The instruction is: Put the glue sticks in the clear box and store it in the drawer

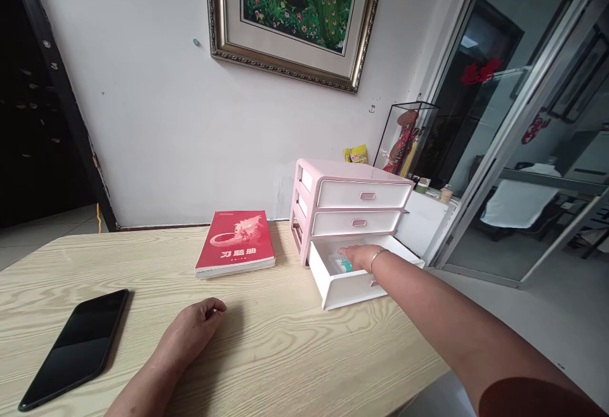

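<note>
The right hand [358,258] reaches forward at about 1 o'clock into the open bottom drawer [342,293] of a pink and white drawer unit [304,207]. Its fingers are almost straight and lie over a small green and white box [343,264], which is inside this drawer. The fingers touch the box, but I cannot tell if the hand really has hold of it. A bangle [378,255] sits on the wrist. The two upper drawers [362,193] are shut.

The left hand [193,331] rests on the wooden table [285,366] at about 7 o'clock. It is half closed in a loose curl and holds nothing. At its 9 o'clock lies a black phone [76,347], with the screen up. At its 12 o'clock, a red book [234,242] lies flat on the table, to the left of the drawer unit.

Farther away at 12 o'clock, a framed peacock picture [290,11] hangs on the wall [143,119]. Beyond the drawer unit, at about 1 o'clock, stands a glass case [408,141].
</note>
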Demonstrator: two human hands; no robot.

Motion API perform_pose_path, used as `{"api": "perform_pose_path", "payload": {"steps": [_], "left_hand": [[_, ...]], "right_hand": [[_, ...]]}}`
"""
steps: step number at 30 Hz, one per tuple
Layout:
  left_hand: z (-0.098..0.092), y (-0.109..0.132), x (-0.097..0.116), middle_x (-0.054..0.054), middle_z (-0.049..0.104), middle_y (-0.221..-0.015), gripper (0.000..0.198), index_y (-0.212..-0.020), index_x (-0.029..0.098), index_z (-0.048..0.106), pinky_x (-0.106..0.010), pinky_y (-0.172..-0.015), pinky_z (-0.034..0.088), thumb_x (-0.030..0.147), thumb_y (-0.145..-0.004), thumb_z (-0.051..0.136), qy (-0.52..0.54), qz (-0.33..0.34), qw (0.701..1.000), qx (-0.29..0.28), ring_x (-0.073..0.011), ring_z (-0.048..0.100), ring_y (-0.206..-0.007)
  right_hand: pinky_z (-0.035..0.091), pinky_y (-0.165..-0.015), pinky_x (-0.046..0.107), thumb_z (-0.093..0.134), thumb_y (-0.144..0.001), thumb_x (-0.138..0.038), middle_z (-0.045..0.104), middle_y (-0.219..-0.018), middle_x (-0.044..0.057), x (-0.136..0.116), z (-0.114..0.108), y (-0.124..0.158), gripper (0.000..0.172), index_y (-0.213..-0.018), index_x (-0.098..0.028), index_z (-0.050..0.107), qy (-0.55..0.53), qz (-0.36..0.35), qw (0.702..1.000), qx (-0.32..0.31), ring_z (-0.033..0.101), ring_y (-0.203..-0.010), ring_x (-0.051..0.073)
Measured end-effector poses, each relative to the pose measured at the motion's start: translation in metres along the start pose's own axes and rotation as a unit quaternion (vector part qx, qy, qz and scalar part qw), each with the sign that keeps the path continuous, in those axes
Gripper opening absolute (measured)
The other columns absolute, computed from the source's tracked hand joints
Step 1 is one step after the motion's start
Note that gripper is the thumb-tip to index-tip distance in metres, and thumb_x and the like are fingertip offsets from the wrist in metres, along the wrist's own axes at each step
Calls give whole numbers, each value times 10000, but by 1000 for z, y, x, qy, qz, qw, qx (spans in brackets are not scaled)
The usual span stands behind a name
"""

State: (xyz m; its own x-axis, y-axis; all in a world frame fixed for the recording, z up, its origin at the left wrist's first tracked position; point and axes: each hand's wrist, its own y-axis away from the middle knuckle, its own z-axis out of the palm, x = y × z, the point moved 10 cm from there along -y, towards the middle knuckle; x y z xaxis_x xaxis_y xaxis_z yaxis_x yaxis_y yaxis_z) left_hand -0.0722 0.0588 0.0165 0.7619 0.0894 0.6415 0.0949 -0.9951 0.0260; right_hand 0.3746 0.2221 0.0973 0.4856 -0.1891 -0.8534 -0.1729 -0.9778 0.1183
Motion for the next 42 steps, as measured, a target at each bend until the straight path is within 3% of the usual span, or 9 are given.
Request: {"api": "perform_pose_path", "payload": {"steps": [5, 10, 16, 20, 25, 31, 34, 38, 42], "left_hand": [[-4, 4, 4, -13, 673, -684, 304, -957, 214, 701, -265, -629, 387, 345, -785, 488, 14, -7, 1000, 6, -215, 639, -703], [-6, 6, 6, -4, 636, -637, 321, -969, 216, 698, -271, -612, 372, 352, -789, 469, 0, -14, 1000, 6, -215, 612, -668], [-5, 6, 7, -13, 659, -692, 325, -975, 219, 696, -272, -639, 388, 365, -792, 471, -7, -13, 1000, 0, -222, 619, -714], [-4, 4, 5, -11, 667, -695, 319, -973, 219, 697, -266, -633, 391, 361, -798, 471, -6, -10, 1000, 1, -217, 624, -709], [-3, 2, 5, -13, 679, -709, 310, -974, 220, 704, -259, -630, 392, 343, -795, 482, -1, 4, 1000, 6, -213, 631, -713], [-3, 4, 6, -9, 677, -711, 302, -977, 223, 698, -256, -618, 381, 317, -790, 480, -7, -4, 1000, 6, -208, 627, -710], [-2, 6, 3, -1, 652, -672, 302, -982, 223, 693, -255, -604, 375, 321, -794, 478, -7, -9, 1000, 8, -201, 613, -681], [-5, 9, 5, 10, 605, -613, 306, -978, 219, 692, -256, -578, 357, 325, -800, 467, -5, -8, 1000, 17, -194, 588, -634], [-10, 15, 13, 11, 605, -615, 307, -964, 216, 696, -258, -590, 366, 330, -794, 466, -11, -6, 1000, 14, -198, 589, -640]], "right_hand": [[464, -940, 451, 729, -402, 148, 687, -806, 49, -10, 3, 9, 519, -803, -180, 702, 171, -52, 981, -70, 641, -1040, 339], [444, -938, 391, 814, -322, 93, 708, -976, 58, -35, -7, 28, 733, -970, -233, 707, 243, -126, 958, -90, 616, -1076, 342], [438, -901, 365, 831, -347, 2, 720, -1016, 75, -56, -24, 50, 759, -1062, -216, 702, 263, -171, 946, -78, 617, -1045, 349], [426, -942, 338, 831, -367, -30, 669, -1208, 94, -85, -44, 69, 856, -1189, -205, 668, 267, -221, 937, -38, 570, -1144, 343], [337, -1050, 392, 835, -459, -123, 606, -1290, 111, -125, -45, 120, 983, -1390, -204, 529, 328, -277, 902, -36, 468, -1251, 382], [422, -916, 380, 819, -538, -195, 647, -1022, 72, -156, 27, 244, 728, -1236, -247, 620, 350, -378, 845, -144, 553, -1032, 314], [449, -858, 381, 819, -552, -283, 635, -1013, 86, -138, 82, 288, 777, -1281, -193, 565, 442, -421, 767, -199, 568, -979, 293], [465, -812, 398, 832, -518, -480, 636, -1020, 135, -93, 142, 300, 906, -1299, -135, 527, 516, -452, 688, -237, 587, -925, 305], [466, -798, 420, 799, -554, -535, 646, -964, 130, -64, 168, 285, 841, -1251, -134, 555, 513, -457, 694, -218, 600, -856, 302]]}}
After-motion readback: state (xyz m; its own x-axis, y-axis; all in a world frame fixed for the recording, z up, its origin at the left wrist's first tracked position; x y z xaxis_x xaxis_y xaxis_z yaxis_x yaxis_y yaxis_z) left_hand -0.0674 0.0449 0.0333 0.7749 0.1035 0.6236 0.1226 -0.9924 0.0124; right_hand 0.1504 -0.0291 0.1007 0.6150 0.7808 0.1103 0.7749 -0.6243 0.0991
